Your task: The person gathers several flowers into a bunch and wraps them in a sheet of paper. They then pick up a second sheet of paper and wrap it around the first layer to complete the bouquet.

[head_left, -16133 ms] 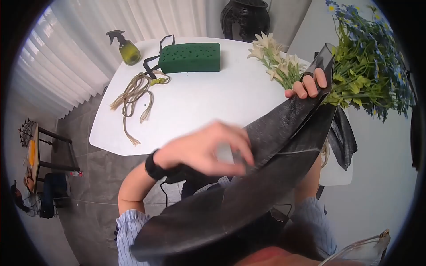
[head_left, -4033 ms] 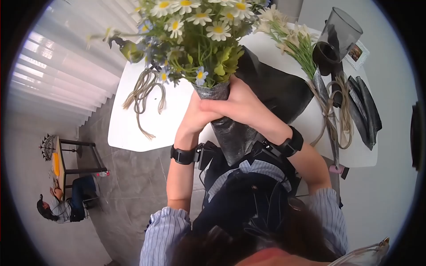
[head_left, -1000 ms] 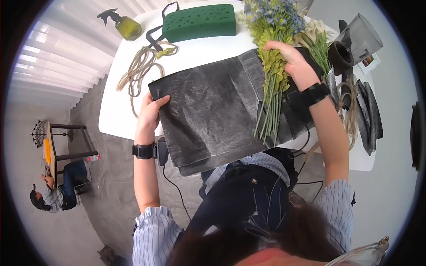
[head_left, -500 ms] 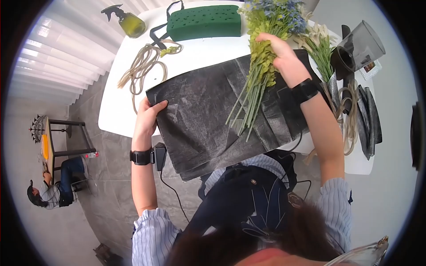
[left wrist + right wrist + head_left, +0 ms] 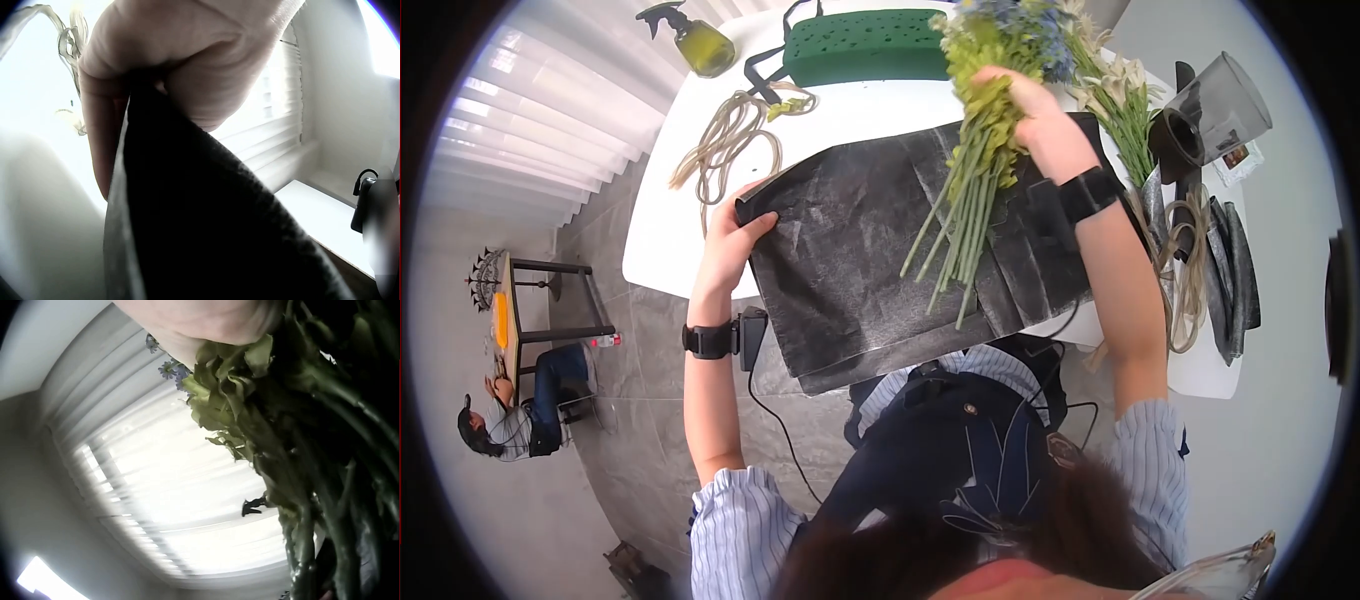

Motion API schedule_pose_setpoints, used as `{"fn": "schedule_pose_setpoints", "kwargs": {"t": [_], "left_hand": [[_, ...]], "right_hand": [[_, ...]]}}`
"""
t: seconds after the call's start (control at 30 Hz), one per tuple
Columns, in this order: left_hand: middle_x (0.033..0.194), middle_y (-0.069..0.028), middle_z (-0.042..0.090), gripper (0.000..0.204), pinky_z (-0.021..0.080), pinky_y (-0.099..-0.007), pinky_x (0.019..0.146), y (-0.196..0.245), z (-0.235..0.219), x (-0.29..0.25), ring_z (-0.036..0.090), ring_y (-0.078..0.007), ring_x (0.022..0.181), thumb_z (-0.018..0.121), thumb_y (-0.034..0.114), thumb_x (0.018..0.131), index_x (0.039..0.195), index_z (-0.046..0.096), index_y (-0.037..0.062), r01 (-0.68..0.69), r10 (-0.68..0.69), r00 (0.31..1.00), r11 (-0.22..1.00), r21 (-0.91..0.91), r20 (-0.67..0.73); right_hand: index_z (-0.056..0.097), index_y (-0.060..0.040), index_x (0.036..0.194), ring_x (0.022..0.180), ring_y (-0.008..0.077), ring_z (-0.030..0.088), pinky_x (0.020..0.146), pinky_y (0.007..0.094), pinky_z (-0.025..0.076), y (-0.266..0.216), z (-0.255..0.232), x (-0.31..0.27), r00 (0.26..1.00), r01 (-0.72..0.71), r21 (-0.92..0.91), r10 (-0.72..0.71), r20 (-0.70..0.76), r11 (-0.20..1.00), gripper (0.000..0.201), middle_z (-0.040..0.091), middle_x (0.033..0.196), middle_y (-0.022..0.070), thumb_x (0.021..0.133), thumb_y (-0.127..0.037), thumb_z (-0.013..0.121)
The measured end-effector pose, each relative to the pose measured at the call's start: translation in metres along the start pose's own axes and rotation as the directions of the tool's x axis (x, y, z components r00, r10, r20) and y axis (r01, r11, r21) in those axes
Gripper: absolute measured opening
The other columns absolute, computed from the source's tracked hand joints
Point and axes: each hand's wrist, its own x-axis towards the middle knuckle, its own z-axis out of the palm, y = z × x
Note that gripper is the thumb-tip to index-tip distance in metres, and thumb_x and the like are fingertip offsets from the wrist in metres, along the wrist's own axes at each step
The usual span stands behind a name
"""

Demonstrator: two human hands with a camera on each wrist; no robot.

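Observation:
A folded sheet of black wrapping paper (image 5: 850, 250) lies over the table's front edge. My left hand (image 5: 728, 245) pinches its left corner, thumb on top; the left wrist view shows the dark sheet (image 5: 187, 206) running down from the hand (image 5: 169, 50). My right hand (image 5: 1040, 115) grips a bunch of blue flowers (image 5: 980, 150) by its leafy part, above the sheet's right half, with bare stems pointing down toward me. In the right wrist view the leaves (image 5: 237, 406) hang below the palm (image 5: 206, 319).
Behind lie a green foam block (image 5: 865, 48), a spray bottle (image 5: 703, 48) and raffia cord (image 5: 725, 140). On the right are cream flowers (image 5: 1125, 100), a clear-grey container (image 5: 1230, 105), more cord (image 5: 1190, 260) and black rolls (image 5: 1232, 280). Far left, a person (image 5: 510, 420) sits at another table.
Compared with a second ago, my right hand and the bunch have shifted left, and the stems slant more to the left. My left hand keeps its hold on the sheet's corner.

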Motion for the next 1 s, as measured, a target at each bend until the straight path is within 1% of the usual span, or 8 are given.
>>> {"fn": "schedule_pose_setpoints", "kwargs": {"t": [0.43, 0.6, 0.7, 0.73, 0.8, 0.83, 0.9, 1.0], "left_hand": [[0.095, -0.0054, 0.063, 0.027, 0.044, -0.024, 0.078, 0.039, 0.004, -0.006, 0.057, -0.0111, 0.086, 0.055, -0.004, 0.077, 0.104, 0.057, -0.0026, 0.021, -0.02, 1.0, 0.997, -0.072, 0.007], [0.105, -0.0102, 0.06, 0.037, 0.045, -0.0251, 0.079, 0.101, 0.053, -0.032, 0.058, -0.0127, 0.087, 0.054, -0.004, 0.079, 0.116, 0.053, -0.001, -0.184, 0.179, 0.977, 0.983, 0.028, 0.115], [0.117, -0.0166, 0.054, 0.051, 0.046, -0.0311, 0.083, 0.128, 0.066, -0.044, 0.057, -0.0195, 0.097, 0.051, -0.001, 0.082, 0.131, 0.038, 0.0023, -0.266, 0.211, 0.844, 0.963, 0.042, 0.494], [0.117, -0.0183, 0.054, 0.057, 0.047, -0.0347, 0.083, 0.121, 0.077, -0.036, 0.057, -0.0246, 0.1, 0.049, 0.006, 0.086, 0.137, 0.025, 0.004, 0.003, 0.347, 0.675, 0.881, -0.473, 0.651], [0.112, -0.0196, 0.055, 0.06, 0.048, -0.033, 0.083, 0.078, 0.084, 0.02, 0.057, -0.0281, 0.1, 0.054, 0.016, 0.085, 0.135, 0.024, 0.0013, 0.058, 0.354, 0.742, 0.812, -0.581, 0.569], [0.109, -0.0186, 0.056, 0.052, 0.047, -0.0325, 0.083, 0.059, 0.098, 0.04, 0.058, -0.0257, 0.098, 0.052, 0.017, 0.087, 0.132, 0.031, 0.0004, -0.091, 0.239, 0.921, 0.9, -0.426, 0.308], [0.101, -0.0188, 0.059, 0.034, 0.047, -0.0333, 0.079, -0.018, 0.118, 0.085, 0.059, -0.0246, 0.085, 0.049, 0.018, 0.089, 0.118, 0.049, 0.0011, -0.275, 0.255, 0.947, 0.958, 0.086, 0.193], [0.098, -0.0202, 0.058, 0.033, 0.042, -0.0331, 0.084, -0.033, 0.161, 0.081, 0.055, -0.0267, 0.091, 0.043, 0.023, 0.091, 0.104, 0.058, -0.0033, -0.302, 0.26, 0.94, 0.935, 0.185, 0.222]], "right_hand": [[0.059, 0.0049, 0.084, 0.061, 0.0215, 0.061, 0.055, 0.0349, 0.051, 0.041, -0.004, 0.018, 0.9, 0.165, -0.182, -0.223, -0.373, 0.969, 0.023, 0.062, 0.076, 0.0116, 0.067, -0.008, 0.067], [0.058, 0.0068, 0.085, 0.061, 0.0217, 0.061, 0.053, 0.0338, 0.051, 0.043, -0.001, 0.011, 0.885, 0.212, -0.168, -0.262, -0.384, 0.963, 0.022, 0.061, 0.075, 0.0125, 0.069, -0.007, 0.066], [0.058, 0.0071, 0.087, 0.061, 0.0212, 0.06, 0.053, 0.0324, 0.049, 0.043, -0.003, 0.007, 0.888, 0.229, -0.141, -0.266, -0.374, 0.963, 0.024, 0.061, 0.076, 0.0121, 0.07, -0.006, 0.065], [0.058, 0.0072, 0.088, 0.063, 0.021, 0.06, 0.055, 0.0319, 0.049, 0.044, -0.004, 0.006, 0.886, 0.254, -0.149, -0.292, -0.361, 0.956, 0.024, 0.061, 0.077, 0.0121, 0.069, -0.006, 0.066], [0.057, 0.0075, 0.09, 0.066, 0.0203, 0.06, 0.059, 0.0313, 0.049, 0.048, -0.013, 0.018, 0.9, 0.239, -0.104, -0.261, -0.349, 0.965, 0.028, 0.061, 0.081, 0.0118, 0.067, -0.005, 0.067], [0.057, 0.0077, 0.09, 0.066, 0.0201, 0.06, 0.059, 0.0313, 0.048, 0.047, -0.014, 0.019, 0.906, 0.223, -0.114, -0.249, -0.342, 0.968, 0.029, 0.061, 0.081, 0.0116, 0.066, -0.005, 0.068], [0.057, 0.008, 0.09, 0.066, 0.0199, 0.06, 0.059, 0.0314, 0.048, 0.047, -0.012, 0.019, 0.888, 0.204, -0.178, -0.258, -0.38, 0.963, 0.03, 0.061, 0.081, 0.0115, 0.066, -0.006, 0.068], [0.058, 0.0076, 0.088, 0.065, 0.0201, 0.06, 0.058, 0.0315, 0.048, 0.041, 0.0, -0.002, 0.904, 0.21, -0.143, -0.248, -0.349, 0.967, 0.03, 0.061, 0.078, 0.0116, 0.066, -0.01, 0.069]]}}
